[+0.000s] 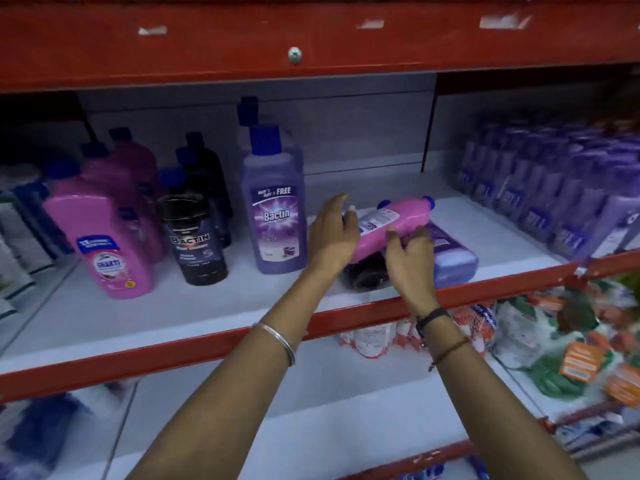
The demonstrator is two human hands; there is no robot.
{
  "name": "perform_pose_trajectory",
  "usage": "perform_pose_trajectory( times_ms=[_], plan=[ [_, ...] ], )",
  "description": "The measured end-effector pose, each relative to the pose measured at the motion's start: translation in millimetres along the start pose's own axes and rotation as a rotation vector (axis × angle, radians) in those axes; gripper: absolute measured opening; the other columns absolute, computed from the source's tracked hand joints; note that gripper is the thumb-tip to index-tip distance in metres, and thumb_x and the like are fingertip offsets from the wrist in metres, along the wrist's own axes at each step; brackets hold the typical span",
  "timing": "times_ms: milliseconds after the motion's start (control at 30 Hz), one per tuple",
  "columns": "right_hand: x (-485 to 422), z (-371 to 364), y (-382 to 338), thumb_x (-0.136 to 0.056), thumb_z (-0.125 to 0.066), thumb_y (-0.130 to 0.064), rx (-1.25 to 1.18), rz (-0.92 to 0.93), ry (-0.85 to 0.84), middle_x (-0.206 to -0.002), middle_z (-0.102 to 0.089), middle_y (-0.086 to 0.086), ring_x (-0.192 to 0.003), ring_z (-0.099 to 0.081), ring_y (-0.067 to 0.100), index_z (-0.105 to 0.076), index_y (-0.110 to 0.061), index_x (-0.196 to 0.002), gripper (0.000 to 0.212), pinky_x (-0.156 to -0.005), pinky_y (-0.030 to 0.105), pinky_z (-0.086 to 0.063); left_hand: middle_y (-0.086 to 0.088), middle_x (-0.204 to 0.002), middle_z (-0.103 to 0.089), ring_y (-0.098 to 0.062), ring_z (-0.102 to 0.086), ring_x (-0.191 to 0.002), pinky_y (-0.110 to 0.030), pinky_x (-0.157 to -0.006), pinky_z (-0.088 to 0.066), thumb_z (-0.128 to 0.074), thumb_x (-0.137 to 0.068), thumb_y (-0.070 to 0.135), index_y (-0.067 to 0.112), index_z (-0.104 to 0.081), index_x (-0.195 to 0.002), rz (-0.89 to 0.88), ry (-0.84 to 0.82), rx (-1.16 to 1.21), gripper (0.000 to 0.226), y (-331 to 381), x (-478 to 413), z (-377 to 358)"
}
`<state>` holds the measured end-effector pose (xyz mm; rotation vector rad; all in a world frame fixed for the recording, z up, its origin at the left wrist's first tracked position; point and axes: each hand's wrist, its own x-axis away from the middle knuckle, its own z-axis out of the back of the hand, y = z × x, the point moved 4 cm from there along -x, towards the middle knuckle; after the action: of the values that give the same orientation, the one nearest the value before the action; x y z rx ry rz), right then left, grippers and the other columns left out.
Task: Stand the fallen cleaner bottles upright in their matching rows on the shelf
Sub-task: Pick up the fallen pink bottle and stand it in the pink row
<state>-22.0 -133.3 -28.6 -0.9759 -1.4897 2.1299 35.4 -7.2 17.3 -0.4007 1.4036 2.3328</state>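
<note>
A pink bottle [388, 225] lies on its side on top of a fallen black bottle [363, 275] and a fallen purple bottle [453, 254], on the white shelf [173, 306]. My left hand [334, 237] is beside the pink bottle's left end with fingers spread, touching or nearly touching it. My right hand [410, 259] hovers over the pile's front with curled fingers, its fingertips at the pink bottle's near side. To the left stand upright rows: pink bottles [104, 240], black bottles [195, 237], and purple bottles [277, 206].
A dense block of purple bottles [554, 188] fills the shelf's right end. The red shelf lip [346, 320] runs across below my wrists. Packaged goods [554, 334] lie on the lower shelf at right. A red shelf front [294, 39] hangs overhead.
</note>
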Motion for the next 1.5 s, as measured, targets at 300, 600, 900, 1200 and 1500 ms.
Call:
perform_pose_trajectory(
  times_ms=[300, 600, 900, 1200, 1500],
  plan=[
    [-26.3, 1.9, 12.4, -0.078, -0.060, -0.047, -0.109, -0.085, 0.035, -0.079, -0.065, 0.008, -0.072, -0.061, 0.026, -0.055, 0.006, -0.099, 0.057, -0.061, 0.030, -0.043, -0.004, -0.072, -0.060, -0.019, -0.055, -0.065, -0.027, -0.059, -0.040, -0.046, -0.091, 0.018, 0.014, -0.058, -0.073, 0.143, -0.493, -0.039, 0.022, 3.9, -37.0, -28.0],
    [4.9, 0.2, -12.4, -0.079, -0.071, -0.022, -0.413, -0.096, -0.060, -0.109, -0.068, 0.013, -0.100, -0.067, 0.027, -0.057, -0.006, -0.111, 0.038, -0.086, 0.041, -0.055, -0.011, -0.098, -0.070, -0.030, -0.069, -0.088, -0.049, -0.084, -0.056, -0.063, -0.084, 0.016, 0.012, -0.063, -0.107, 0.131, -0.296, 0.278, 0.024, -8.3, 2.1, 6.2],
    [88.4, -47.6, -80.3, -0.082, -0.066, -0.004, -0.501, 0.110, -0.274, -0.107, -0.064, 0.002, -0.097, -0.066, 0.017, -0.049, -0.022, -0.101, 0.031, -0.081, 0.030, -0.058, -0.011, -0.106, -0.071, -0.026, -0.069, -0.089, -0.049, -0.082, -0.057, -0.064, -0.078, 0.018, 0.016, -0.063, -0.114, 0.027, -0.063, 0.226, 0.035, -29.9, 57.1, 118.8],
    [151.4, -132.7, -130.7, -0.081, -0.067, -0.002, -0.510, 0.190, -0.434, -0.106, -0.067, 0.005, -0.093, -0.068, 0.007, -0.051, -0.024, -0.096, 0.031, -0.078, 0.022, -0.056, -0.010, -0.112, -0.067, -0.019, -0.066, -0.092, -0.036, -0.083, -0.057, -0.067, -0.078, 0.009, 0.013, -0.059, -0.116, -0.011, 0.221, 0.184, 0.040, -71.9, 93.8, 232.0],
    [196.7, -220.9, -154.7, -0.080, -0.066, 0.003, -0.521, 0.202, -0.572, -0.112, -0.066, 0.014, -0.095, -0.066, 0.014, -0.050, -0.010, -0.106, 0.033, -0.082, 0.023, -0.055, -0.008, -0.115, -0.064, -0.014, -0.061, -0.090, -0.019, -0.073, -0.050, -0.067, -0.078, 0.008, 0.012, -0.058, -0.117, 0.027, 0.375, 0.093, 0.040, -129.0, 114.5, 313.1]
  ],
)
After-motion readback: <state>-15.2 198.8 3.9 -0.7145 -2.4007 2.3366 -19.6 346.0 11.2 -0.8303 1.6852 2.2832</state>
